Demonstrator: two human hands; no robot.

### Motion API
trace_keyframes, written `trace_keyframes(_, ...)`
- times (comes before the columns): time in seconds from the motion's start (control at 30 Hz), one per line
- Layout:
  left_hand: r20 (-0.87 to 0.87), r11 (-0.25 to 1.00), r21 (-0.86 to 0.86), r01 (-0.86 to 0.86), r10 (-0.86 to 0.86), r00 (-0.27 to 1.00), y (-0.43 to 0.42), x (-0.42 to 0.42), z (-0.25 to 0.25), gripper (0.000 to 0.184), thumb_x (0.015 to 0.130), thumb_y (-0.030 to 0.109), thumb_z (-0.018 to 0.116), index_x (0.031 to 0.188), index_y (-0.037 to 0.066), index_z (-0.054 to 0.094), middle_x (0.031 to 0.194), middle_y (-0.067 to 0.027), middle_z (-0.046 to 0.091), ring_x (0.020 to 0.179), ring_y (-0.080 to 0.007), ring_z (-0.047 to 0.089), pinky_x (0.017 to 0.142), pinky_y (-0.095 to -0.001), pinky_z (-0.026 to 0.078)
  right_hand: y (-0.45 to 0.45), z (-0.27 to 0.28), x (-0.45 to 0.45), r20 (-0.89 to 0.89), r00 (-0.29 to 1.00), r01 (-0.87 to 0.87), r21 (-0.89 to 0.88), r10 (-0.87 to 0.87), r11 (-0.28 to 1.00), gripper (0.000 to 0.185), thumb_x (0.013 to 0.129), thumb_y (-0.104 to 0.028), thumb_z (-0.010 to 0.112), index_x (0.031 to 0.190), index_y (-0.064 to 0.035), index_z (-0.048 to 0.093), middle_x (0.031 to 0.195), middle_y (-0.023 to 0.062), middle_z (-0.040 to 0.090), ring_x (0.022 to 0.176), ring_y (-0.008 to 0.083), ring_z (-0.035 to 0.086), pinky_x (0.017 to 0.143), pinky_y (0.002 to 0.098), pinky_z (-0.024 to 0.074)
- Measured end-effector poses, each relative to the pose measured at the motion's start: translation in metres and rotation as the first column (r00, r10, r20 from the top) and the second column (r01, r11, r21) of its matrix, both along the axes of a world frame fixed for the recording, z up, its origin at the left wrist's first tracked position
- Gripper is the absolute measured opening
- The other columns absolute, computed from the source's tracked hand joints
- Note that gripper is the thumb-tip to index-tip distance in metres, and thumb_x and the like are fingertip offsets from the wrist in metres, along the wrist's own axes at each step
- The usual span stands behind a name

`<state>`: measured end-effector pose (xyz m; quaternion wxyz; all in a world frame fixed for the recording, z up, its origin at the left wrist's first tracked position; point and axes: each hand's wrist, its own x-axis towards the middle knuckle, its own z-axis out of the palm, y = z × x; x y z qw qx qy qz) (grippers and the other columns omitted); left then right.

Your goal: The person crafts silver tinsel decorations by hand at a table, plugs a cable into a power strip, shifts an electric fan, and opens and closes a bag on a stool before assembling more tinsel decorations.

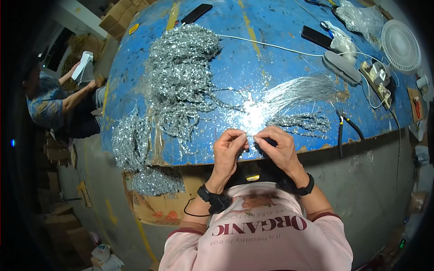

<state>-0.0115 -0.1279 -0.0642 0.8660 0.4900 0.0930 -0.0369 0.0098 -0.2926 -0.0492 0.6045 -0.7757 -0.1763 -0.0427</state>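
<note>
At the table's near edge, my left hand (pixel 228 151) and my right hand (pixel 279 144) face each other, both closed in a pinch. A short, thin strand (pixel 250 136) runs between their fingertips; whether it is wire or tinsel is too small to tell. Just beyond, a bright glare washes out part of the table. A fan of fine silver wires (pixel 300 92) spreads beyond my right hand, with a small bundle of silver tinsel strands (pixel 303 123) nearer to it. A large heap of silver tinsel garland (pixel 183 63) lies beyond my left hand.
More tinsel (pixel 131 140) hangs over the left edge above a cardboard box (pixel 158 212). Pliers (pixel 341 131), a grey lamp-like device (pixel 341 67), a power strip (pixel 377 83) and a white fan (pixel 401 46) are at right. Another person (pixel 49 101) stands at left.
</note>
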Motion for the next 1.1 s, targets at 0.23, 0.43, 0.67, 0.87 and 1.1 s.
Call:
trace_keyframes(0.23,-0.012,0.997,0.071,-0.006,0.007,1.000,-0.001,-0.001,0.002,0.009,0.088,0.005,0.059,0.095,0.000,0.058,0.082,-0.0065,0.060,0.071,-0.0118,0.057,0.067,-0.0246,0.049,0.010,0.009,-0.001,-0.007,0.999,0.052,0.053,-0.052,0.997,0.014,0.076,-0.010,0.070,0.086,-0.0023,0.065,0.083,0.0094,0.064,0.078,0.0227,0.060,0.072,0.0331,0.0467)
trace_keyframes(0.43,-0.018,0.994,0.044,0.103,-0.103,0.995,0.004,-0.002,0.001,0.008,0.088,0.004,0.059,0.094,0.001,0.058,0.086,-0.0043,0.059,0.074,-0.0102,0.056,0.069,-0.0235,0.048,0.002,-0.003,0.002,-0.021,0.990,-0.136,0.075,0.138,0.988,0.010,0.080,-0.005,0.066,0.088,-0.0012,0.064,0.083,0.0067,0.064,0.074,0.0153,0.060,0.066,0.0264,0.0461)
trace_keyframes(0.67,0.028,0.941,0.319,0.112,-0.128,0.991,0.009,-0.002,0.014,0.003,0.086,0.003,0.060,0.089,0.001,0.059,0.089,-0.0032,0.059,0.078,-0.0105,0.056,0.072,-0.0234,0.046,0.000,0.003,-0.001,-0.181,0.976,-0.107,0.089,0.122,0.990,0.010,0.081,-0.007,0.065,0.087,0.0000,0.062,0.078,0.0074,0.062,0.071,0.0147,0.060,0.063,0.0265,0.0472)
trace_keyframes(0.87,0.419,0.445,0.871,-0.208,-0.452,0.787,0.025,0.004,0.026,0.008,0.078,0.002,0.062,0.085,0.000,0.057,0.084,-0.0121,0.057,0.079,-0.0280,0.055,0.070,-0.0338,0.045,0.000,0.000,-0.002,-0.198,0.969,-0.145,0.019,0.146,0.989,0.012,0.081,-0.008,0.065,0.091,-0.0012,0.063,0.079,0.0068,0.062,0.070,0.0132,0.059,0.063,0.0254,0.0475)
trace_keyframes(1.1,0.537,0.487,0.812,-0.320,-0.412,0.736,0.027,0.003,0.025,0.008,0.079,0.006,0.060,0.085,0.004,0.055,0.085,-0.0109,0.055,0.081,-0.0289,0.053,0.075,-0.0364,0.041,-0.002,0.011,0.003,0.014,0.987,-0.160,-0.085,0.162,0.983,0.010,0.076,-0.005,0.067,0.086,-0.0009,0.068,0.076,0.0095,0.062,0.071,0.0219,0.058,0.068,0.0305,0.0439)
